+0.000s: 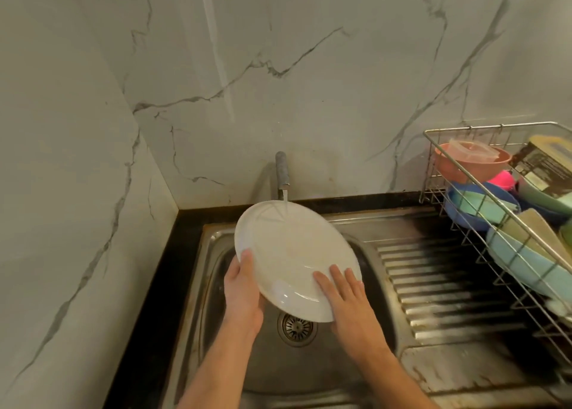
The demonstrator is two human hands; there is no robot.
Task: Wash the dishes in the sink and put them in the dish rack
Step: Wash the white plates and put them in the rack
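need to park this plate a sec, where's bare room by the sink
The ribbed drainboard between sink basin and dish rack is bare, as is the flat patch nearer you. The rack is crowded with bowls.

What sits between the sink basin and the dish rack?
In the head view, only the ribbed steel drainboard lies between the sink basin and the dish rack; nothing rests on it.

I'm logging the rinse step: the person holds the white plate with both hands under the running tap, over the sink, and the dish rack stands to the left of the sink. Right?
One thing is off: the dish rack stands to the right of the sink, as the head view shows. The rest holds: left hand and right hand hold the white plate under the running tap.
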